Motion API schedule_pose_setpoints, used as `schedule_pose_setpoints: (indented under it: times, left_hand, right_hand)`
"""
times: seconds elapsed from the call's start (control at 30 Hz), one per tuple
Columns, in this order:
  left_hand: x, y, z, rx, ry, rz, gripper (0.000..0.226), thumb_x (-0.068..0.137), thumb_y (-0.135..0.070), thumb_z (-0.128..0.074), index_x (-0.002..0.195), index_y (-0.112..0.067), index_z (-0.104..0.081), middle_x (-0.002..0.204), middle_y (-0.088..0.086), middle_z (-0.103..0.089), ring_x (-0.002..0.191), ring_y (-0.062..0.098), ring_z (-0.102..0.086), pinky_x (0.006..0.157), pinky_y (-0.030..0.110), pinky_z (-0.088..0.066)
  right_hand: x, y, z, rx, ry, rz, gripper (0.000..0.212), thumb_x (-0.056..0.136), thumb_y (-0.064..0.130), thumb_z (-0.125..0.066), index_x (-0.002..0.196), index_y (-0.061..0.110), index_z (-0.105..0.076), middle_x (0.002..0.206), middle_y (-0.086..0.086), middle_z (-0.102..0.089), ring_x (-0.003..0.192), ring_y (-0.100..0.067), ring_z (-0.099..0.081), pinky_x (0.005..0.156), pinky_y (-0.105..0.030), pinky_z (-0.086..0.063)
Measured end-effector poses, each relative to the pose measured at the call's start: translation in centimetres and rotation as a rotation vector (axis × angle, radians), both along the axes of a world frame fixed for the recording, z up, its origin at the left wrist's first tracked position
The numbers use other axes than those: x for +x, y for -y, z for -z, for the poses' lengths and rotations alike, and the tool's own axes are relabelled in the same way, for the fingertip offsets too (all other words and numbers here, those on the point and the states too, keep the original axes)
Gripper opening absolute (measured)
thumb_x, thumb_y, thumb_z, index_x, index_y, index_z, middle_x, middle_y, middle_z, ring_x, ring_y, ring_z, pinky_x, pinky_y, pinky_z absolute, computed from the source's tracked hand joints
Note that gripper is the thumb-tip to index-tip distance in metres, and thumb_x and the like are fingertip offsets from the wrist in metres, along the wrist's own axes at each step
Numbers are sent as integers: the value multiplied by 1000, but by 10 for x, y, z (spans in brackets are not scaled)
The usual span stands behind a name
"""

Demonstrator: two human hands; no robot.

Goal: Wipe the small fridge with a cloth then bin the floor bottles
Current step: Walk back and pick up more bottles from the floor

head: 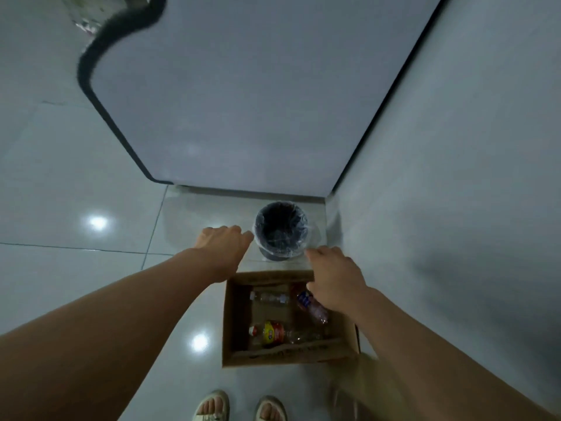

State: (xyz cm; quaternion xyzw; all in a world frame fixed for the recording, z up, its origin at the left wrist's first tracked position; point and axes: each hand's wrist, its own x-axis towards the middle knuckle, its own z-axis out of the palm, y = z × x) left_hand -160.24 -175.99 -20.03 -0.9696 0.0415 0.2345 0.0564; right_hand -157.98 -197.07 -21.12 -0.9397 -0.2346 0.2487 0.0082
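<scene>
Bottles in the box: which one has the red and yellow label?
The bottle lying at the near edge of the cardboard box, closest to the person's feet; the others show clear plastic or a blue label.

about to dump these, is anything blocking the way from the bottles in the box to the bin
Nothing visible does. The bottles lie loose in the open cardboard box, the lined bin stands just beyond it with its mouth uncovered, and both hands hover at its rim.
</scene>
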Motion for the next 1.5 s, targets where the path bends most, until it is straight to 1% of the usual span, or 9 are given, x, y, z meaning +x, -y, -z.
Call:
schedule_pose_setpoints:
  times: [0.13,0.27,0.4,0.57,0.67,0.8,1.13,1.3,1.5]
  left_hand:
    - [-27,-22,-90,-18,63,-81,49,87,-24,-60,131,-22,-38,122,2,-53,108,22,-55,81,33,-42]
    - [-65,-47,-163,-36,122,-158,46,86,-25,-59,128,-22,-41,123,2,-53,110,22,-55,84,33,-43]
    - [-104,-81,-218,-18,158,-247,47,86,-22,-58,129,-21,-41,125,2,-52,113,23,-54,85,34,-42]
    - [-146,-137,-268,4,195,-332,47,87,-23,-57,130,-19,-40,124,4,-52,111,25,-55,84,34,-42]
    - [-170,-177,-291,13,226,-367,47,87,-24,-57,130,-19,-40,123,5,-53,110,25,-55,82,34,-43]
    - [-200,-243,-316,31,263,-374,45,87,-26,-56,129,-17,-40,120,5,-54,107,25,-56,83,35,-43]
    - [-270,-409,-356,65,312,-459,44,86,-25,-56,126,-17,-41,121,4,-53,108,26,-56,86,37,-45]
    - [-272,-478,-371,59,356,-490,46,87,-30,-57,128,-18,-40,122,4,-52,110,26,-55,86,36,-45]
    - [-236,-561,-368,52,395,-536,51,87,-32,-57,132,-19,-36,120,3,-52,109,25,-54,81,33,-42]
  right_hand:
    - [-8,-28,-89,31,53,-64,57,90,25,-58,141,19,-33,135,-8,-44,123,-26,-42,98,-39,-41]
    - [-24,-59,-161,55,91,-131,55,91,29,-57,140,18,-35,138,-8,-41,125,-28,-41,97,-40,-41]
    - [-40,-96,-217,74,140,-210,51,90,20,-56,138,16,-36,133,-9,-43,119,-27,-43,90,-36,-41]
    - [-66,-156,-274,68,174,-270,47,92,17,-50,136,14,-35,133,-12,-40,122,-30,-40,95,-39,-40]
    - [-84,-198,-298,61,178,-283,47,90,20,-52,134,13,-36,132,-13,-40,124,-31,-40,98,-39,-40]
    - [-111,-265,-323,62,175,-294,58,90,26,-54,142,15,-31,137,-13,-36,128,-31,-39,104,-39,-38]
    - [-161,-440,-375,133,230,-334,59,91,27,-56,142,14,-30,138,-13,-37,125,-30,-42,100,-41,-42]
    - [-158,-513,-385,158,243,-365,57,91,29,-56,141,16,-30,136,-11,-39,124,-30,-41,96,-40,-42]
    - [-113,-601,-382,160,257,-385,57,92,29,-55,141,16,-30,136,-10,-38,122,-29,-43,94,-40,-44]
